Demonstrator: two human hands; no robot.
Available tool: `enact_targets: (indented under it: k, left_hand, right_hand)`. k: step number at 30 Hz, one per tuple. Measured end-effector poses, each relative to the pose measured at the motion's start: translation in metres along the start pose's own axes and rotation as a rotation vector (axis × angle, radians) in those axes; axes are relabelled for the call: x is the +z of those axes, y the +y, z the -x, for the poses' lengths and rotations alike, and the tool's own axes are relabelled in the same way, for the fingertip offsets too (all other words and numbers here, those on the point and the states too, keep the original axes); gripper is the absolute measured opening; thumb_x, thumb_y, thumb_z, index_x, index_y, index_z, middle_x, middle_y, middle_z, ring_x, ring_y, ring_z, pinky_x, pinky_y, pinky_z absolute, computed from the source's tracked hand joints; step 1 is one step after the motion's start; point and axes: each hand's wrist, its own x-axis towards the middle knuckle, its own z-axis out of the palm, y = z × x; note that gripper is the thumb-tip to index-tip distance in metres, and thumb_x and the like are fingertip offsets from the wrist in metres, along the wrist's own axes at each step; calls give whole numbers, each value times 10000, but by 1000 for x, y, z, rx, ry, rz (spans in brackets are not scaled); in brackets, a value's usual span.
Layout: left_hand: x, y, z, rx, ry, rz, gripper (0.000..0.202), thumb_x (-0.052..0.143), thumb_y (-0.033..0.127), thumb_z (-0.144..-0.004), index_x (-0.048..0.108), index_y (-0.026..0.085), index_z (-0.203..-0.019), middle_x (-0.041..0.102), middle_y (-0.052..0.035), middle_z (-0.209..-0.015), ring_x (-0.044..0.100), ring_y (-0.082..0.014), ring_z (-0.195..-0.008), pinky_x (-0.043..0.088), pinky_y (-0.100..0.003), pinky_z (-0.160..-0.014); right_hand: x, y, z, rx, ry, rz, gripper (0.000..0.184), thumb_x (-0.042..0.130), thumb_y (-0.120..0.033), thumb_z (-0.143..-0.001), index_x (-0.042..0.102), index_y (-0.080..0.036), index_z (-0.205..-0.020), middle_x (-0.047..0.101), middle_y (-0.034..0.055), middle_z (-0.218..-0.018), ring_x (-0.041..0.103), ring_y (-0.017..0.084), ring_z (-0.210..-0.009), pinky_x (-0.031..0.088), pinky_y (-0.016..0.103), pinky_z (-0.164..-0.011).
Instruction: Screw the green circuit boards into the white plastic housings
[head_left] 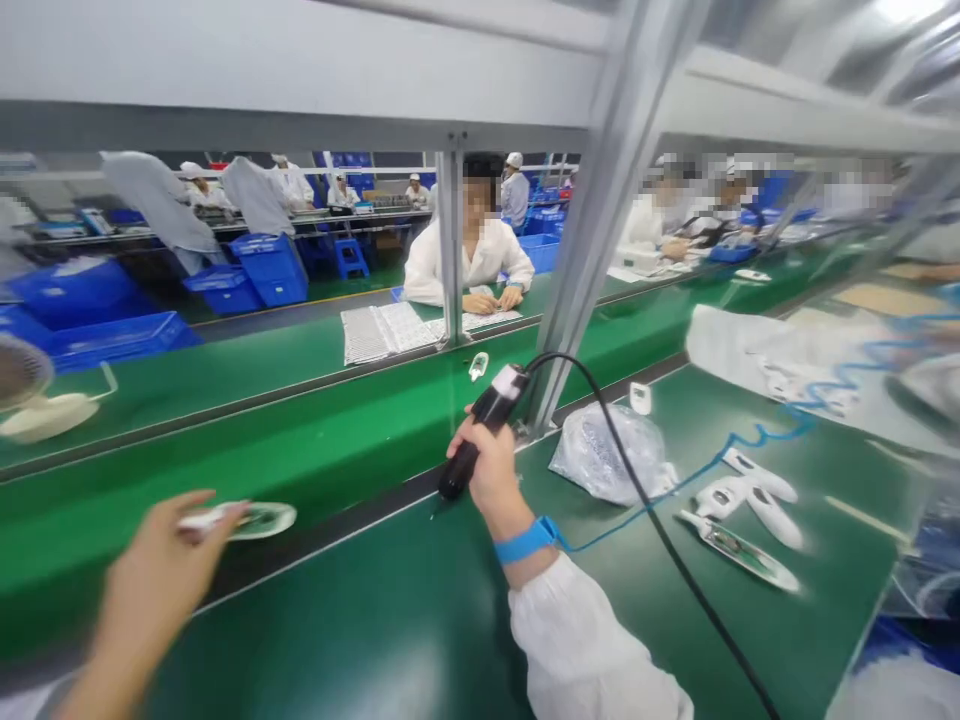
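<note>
Right hand (491, 470) fists a black corded electric screwdriver (480, 425) bit-down for control; left hand (154, 580) pinches a flat white plastic casing (247, 519).

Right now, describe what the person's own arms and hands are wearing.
The right hand and left hand are bare, ungloved. The right arm wears a white sleeve and a blue wrist strap with a blue coiled cord trailing right. The blurred left wrist shows no strap.

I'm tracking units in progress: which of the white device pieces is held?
The piece in the left hand, at the conveyor's edge. The others lie loose on the bench, right of the right hand gripping the screwdriver.
</note>
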Motion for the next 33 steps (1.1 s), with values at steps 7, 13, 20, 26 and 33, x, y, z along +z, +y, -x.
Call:
enact_targets:
  k: [7, 13, 20, 26, 33]
  left_hand:
    - [93, 10, 116, 308, -132, 135, 365, 541, 556, -891, 686, 231, -975, 736, -57, -872, 679, -265, -810, 520, -361, -686]
    - [88, 4, 126, 527, -102, -132, 241, 521, 377, -951, 670, 236, -825, 725, -46, -878, 623, -267, -840, 464, -391, -768]
    - [96, 26, 111, 678, -234, -99, 196, 518, 303, -966, 699, 242, -922, 722, -46, -998, 630, -258, -945, 468, -385, -832]
    - [104, 33, 106, 686, -303, -117, 230, 477, 263, -965, 633, 219, -802, 690, -50, -927, 611, -252, -896, 455, -387, -809]
    - [110, 25, 109, 659, -287, -78, 222, 379, 274, -1004, 517, 223, -838, 624, -41, -836, 579, -240, -786, 436, -378, -736]
  right_hand:
    - [-3, -3, -1, -32, -30, 7, 282, 643, -240, -638, 568, -193, -906, 541, -86, -534, 538, 132, -430, 416, 275, -481]
    - [5, -1, 9, -35, -189, -6, 252, 628, -210, -652, 585, -202, -901, 530, -85, -545, 554, 143, -479, 441, 297, -524]
    - [3, 3, 9, -40, -197, 22, 251, 613, -199, -660, 593, -202, -910, 545, -82, -554, 554, 150, -485, 441, 314, -537]
    - [0, 4, 4, -39, -166, -6, 238, 629, -184, -669, 599, -191, -905, 566, -74, -565, 563, 146, -480, 443, 313, -535]
    - [0, 4, 4, -38, -184, -34, 231, 638, -165, -663, 618, -191, -892, 571, -79, -558, 559, 148, -473, 441, 316, -529]
